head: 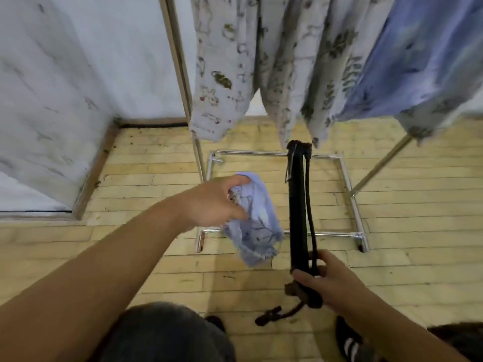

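My left hand [209, 202] bunches a blue printed cloth [257, 228] in curled fingers, holding it above the floor [156, 257] beside the rack's chrome base [352, 202]. My right hand [326, 280] grips the lower end of an upright black bar [298, 205] with a cord. It is possibly a hanger seen edge-on, but blur leaves that unsure. I judge the cloth is held close so it can go onto the bar, like the garments [287, 61] overhead.

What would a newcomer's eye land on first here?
The left hand grips a crumpled pale blue printed cloth at centre, over the chrome rack base. Right of it, the right hand holds a long black piece with a cord. Printed garments hang across the top.
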Demonstrator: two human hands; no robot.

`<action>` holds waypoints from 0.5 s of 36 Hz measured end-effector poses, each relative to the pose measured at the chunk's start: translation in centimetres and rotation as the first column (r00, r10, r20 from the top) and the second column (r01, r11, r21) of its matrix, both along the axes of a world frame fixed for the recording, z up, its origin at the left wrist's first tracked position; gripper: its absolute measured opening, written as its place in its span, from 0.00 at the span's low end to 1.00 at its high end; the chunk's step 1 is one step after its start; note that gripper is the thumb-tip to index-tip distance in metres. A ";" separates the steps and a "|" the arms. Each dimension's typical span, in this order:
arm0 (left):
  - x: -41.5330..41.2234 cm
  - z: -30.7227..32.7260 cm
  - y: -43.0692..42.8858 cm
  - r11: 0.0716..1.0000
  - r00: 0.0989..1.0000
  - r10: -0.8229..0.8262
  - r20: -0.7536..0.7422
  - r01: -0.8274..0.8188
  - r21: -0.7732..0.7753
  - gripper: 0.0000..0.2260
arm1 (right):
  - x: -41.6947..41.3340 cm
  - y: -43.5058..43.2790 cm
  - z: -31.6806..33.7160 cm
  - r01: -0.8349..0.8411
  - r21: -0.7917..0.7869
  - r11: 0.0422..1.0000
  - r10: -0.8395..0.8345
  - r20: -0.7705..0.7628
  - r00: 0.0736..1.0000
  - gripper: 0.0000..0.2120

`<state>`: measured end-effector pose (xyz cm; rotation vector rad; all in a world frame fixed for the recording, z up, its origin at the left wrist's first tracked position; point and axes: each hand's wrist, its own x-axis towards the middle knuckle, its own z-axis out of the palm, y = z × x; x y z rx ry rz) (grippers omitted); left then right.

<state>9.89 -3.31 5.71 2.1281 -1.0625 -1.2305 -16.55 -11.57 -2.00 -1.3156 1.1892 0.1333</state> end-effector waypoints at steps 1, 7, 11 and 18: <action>-1.4 1.5 0.2 0.999 0.997 -0.045 0.059 0.045 0.010 0.33 | -1.2 0.5 1.6 0.029 0.001 1.000 -0.029 0.020 0.999 0.15; -7.2 4.8 1.7 0.960 0.903 -0.273 0.330 0.234 0.153 0.34 | -7.3 1.9 7.0 0.090 0.038 0.995 -0.095 0.160 0.982 0.15; -12.0 3.7 4.0 0.950 0.883 -0.307 0.356 0.261 0.173 0.32 | -11.8 2.7 9.2 0.133 0.117 0.984 -0.155 0.209 0.966 0.14; -17.7 0.9 7.3 0.963 0.912 -0.256 0.321 0.212 0.167 0.31 | -16.2 3.8 9.7 0.206 0.346 0.915 -0.321 0.320 0.891 0.15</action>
